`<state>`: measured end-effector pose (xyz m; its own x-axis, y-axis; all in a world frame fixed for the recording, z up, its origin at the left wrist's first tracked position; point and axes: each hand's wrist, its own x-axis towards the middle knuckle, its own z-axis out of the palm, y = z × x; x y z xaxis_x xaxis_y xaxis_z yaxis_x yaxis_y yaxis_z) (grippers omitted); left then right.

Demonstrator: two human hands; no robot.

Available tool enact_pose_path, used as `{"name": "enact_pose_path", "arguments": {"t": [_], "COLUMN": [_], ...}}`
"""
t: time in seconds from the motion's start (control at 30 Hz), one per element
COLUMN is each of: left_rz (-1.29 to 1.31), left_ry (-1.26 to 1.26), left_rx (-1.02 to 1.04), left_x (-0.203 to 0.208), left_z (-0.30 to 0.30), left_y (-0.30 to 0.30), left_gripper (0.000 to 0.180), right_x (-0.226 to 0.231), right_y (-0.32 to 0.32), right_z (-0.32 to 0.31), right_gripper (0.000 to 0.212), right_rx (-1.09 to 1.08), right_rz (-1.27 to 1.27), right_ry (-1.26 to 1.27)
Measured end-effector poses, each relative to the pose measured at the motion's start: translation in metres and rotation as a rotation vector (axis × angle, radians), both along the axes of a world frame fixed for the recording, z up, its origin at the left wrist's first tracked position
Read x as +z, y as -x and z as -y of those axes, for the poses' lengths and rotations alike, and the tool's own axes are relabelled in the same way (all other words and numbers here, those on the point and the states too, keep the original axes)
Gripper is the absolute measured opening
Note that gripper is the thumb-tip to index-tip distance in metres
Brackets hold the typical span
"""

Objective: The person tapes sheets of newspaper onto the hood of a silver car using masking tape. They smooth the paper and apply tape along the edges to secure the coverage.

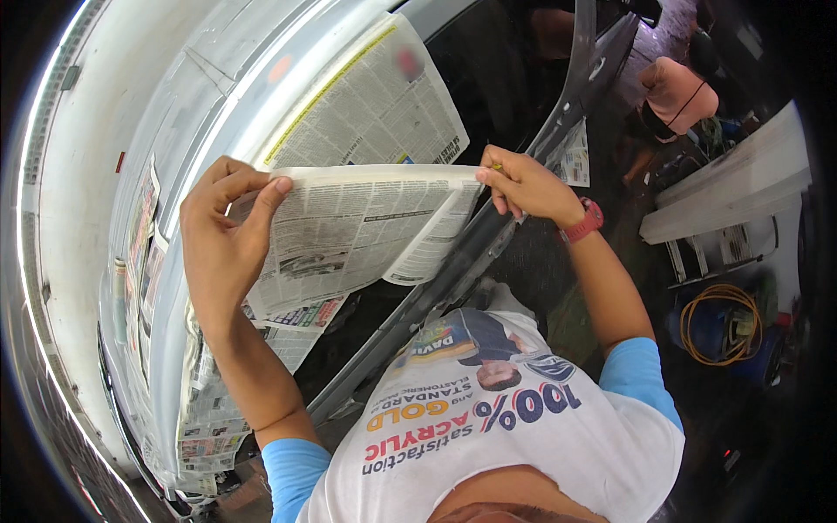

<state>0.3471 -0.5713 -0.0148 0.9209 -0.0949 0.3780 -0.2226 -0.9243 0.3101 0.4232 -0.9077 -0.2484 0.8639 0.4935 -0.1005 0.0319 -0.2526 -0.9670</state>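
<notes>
Between my two hands a newspaper sheet (349,235) is stretched, its pale upper edge running almost level and its lower right part curling. My left hand (228,213) pinches the left end of that edge between thumb and fingers. At the opposite end, my right hand (527,183) grips the corner with its fingertips. A small yellowish thing shows by the right fingers, too small to name. Just beyond, another newspaper sheet (375,96) lies along the pale car body (261,61). Dark openings of the car show behind the held sheet.
More newspaper (214,431) covers the car at lower left. A dark door frame (558,113) runs diagonally beside me. To the right are a person in a pink top (684,96), a long whitish panel (732,187) and a coiled orange hose (719,324).
</notes>
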Motion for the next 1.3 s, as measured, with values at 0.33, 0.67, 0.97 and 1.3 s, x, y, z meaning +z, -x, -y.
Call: {"name": "enact_pose_path", "arguments": {"t": [0.33, 0.67, 0.97, 1.3], "left_rz": [0.087, -0.074, -0.113, -0.344], "left_ry": [-0.127, -0.028, -0.016, 0.167], "left_rx": [-0.273, -0.260, -0.386, -0.231], "left_x": [-0.017, -0.036, -0.040, -0.034], "left_z": [0.064, 0.039, 0.034, 0.041], "left_y": [0.013, 0.000, -0.002, 0.007], "left_gripper": [0.039, 0.017, 0.018, 0.022], "right_x": [0.156, 0.123, 0.130, 0.103], "right_y": [0.047, 0.005, -0.010, 0.029], "right_z": [-0.042, -0.012, -0.011, -0.018], "right_gripper": [0.020, 0.054, 0.028, 0.020], "right_rx": [0.039, 0.103, 0.367, -0.107], "right_rz": [0.987, 0.921, 0.388, 0.639], "right_ry": [0.391, 0.504, 0.293, 0.173]}}
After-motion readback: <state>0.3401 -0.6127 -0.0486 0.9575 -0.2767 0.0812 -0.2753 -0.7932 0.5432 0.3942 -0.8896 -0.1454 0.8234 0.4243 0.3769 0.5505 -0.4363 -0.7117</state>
